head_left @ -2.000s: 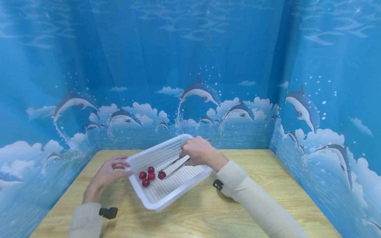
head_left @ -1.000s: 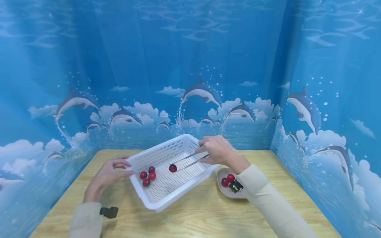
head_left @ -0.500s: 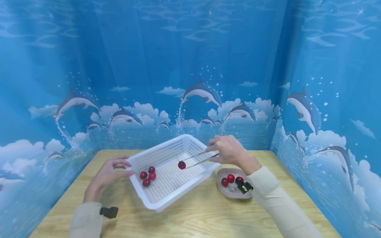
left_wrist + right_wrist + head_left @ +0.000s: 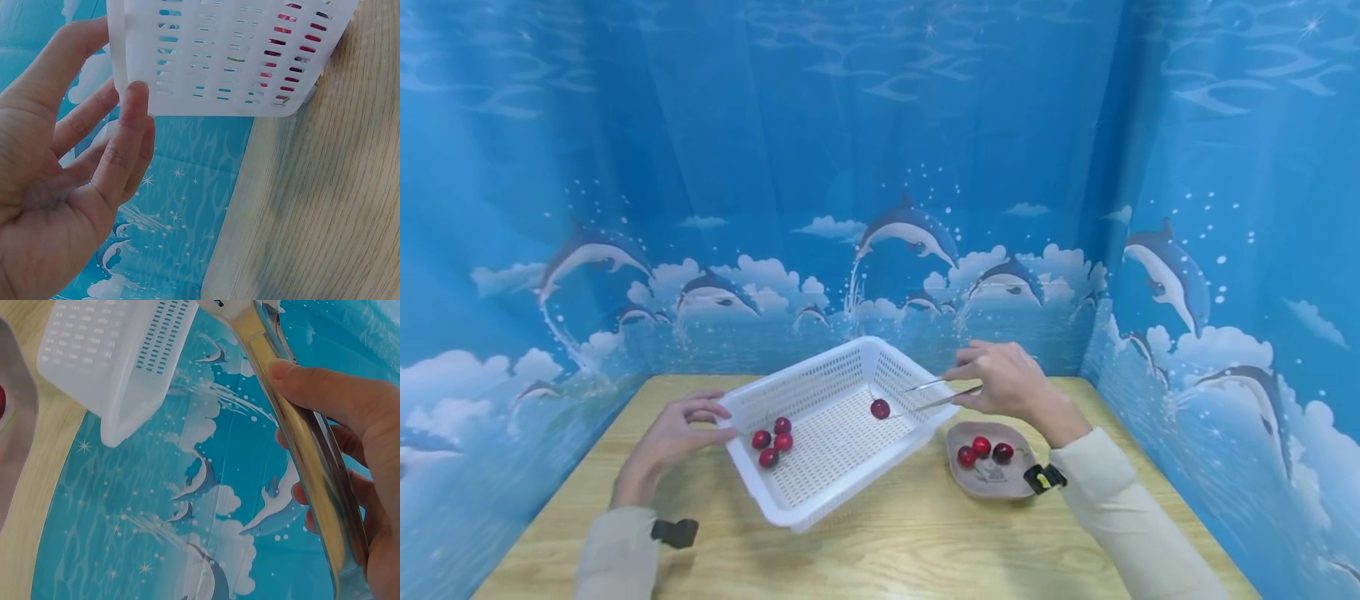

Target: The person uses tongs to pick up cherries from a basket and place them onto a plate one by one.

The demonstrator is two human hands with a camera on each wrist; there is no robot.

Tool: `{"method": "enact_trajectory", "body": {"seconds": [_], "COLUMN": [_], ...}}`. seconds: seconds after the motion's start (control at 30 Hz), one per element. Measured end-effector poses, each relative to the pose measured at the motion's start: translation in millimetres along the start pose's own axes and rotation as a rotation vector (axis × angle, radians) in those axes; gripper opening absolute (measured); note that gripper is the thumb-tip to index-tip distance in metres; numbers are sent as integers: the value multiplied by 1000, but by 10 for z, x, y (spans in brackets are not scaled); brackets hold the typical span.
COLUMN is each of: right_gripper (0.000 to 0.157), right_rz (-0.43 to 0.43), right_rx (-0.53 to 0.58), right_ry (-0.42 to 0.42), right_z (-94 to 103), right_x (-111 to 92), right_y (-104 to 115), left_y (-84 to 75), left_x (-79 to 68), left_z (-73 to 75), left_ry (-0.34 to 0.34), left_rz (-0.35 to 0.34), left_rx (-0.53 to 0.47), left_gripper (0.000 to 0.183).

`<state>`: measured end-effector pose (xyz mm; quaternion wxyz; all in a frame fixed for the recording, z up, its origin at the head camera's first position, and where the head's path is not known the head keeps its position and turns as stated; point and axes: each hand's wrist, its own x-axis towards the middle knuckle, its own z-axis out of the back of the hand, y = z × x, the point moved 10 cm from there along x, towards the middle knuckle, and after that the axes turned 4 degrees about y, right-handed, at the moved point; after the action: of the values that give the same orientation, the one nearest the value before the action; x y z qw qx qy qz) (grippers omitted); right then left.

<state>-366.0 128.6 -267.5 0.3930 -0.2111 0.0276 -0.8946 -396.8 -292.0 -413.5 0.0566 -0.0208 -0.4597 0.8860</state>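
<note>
My left hand (image 4: pixel 670 437) grips the left rim of a white perforated plastic basket (image 4: pixel 805 510), its thumb and fingers on either side of the edge; the left wrist view shows this hand (image 4: pixel 75 162) at the basket wall (image 4: pixel 206 69) from below. The basket sits at a slant. Several red cherries (image 4: pixel 783 442) lie together at its left end. My right hand (image 4: pixel 1007 385) holds metal tongs (image 4: pixel 928 406) that reach in over the basket's right part, one dark cherry (image 4: pixel 880 408) between their tips. In the right wrist view the tongs (image 4: pixel 306 450) lie along the palm, tips out of frame.
Right of the basket, a small pinkish-beige dish (image 4: pixel 962 483) holds three cherries (image 4: pixel 981 447) on the wooden table (image 4: pixel 880 558). Blue dolphin-print curtains (image 4: pixel 760 167) stand around the table's back and sides. A black wrist strap mount (image 4: pixel 1045 478) overlaps the dish's right edge.
The tongs pinched a cherry near the group, lifted it and carried it rightward across the basket. The right arm's shift uncovered the dish. My left hand and the basket stayed nearly still.
</note>
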Motion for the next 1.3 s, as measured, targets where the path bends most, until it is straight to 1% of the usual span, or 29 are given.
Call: {"method": "enact_trajectory", "body": {"seconds": [0.37,0.47,0.83,0.97,1.13,1.23,1.3], "right_gripper": [31,30,29,30,30,29,29], "right_rz": [-29,-26,-37,-41,-26,-27,-33], "right_rx": [-17,-24,-52,-55,-67,-77,-80], "right_ry": [11,4,-38,-58,-97,-100,-87], "right_z": [13,14,58,80,136,160,158], "right_x": [-224,-295,-527,-602,-696,-754,-792], "right_y": [-151,-172,-243,-292,-320,-342,-362], "left_y": [-6,1,-4,-5,-6,-5,-3], "left_x": [-2,3,1,5,5,3,3], "left_z": [-2,-7,-7,-2,-2,-5,-7], "left_ry": [-3,-5,-8,-8,-7,-8,-8], "left_rz": [13,25,19,9,7,11,15], "left_rx": [3,6,-5,-17,-26,-24,-21], "left_gripper": [47,45,46,48,49,47,46]}}
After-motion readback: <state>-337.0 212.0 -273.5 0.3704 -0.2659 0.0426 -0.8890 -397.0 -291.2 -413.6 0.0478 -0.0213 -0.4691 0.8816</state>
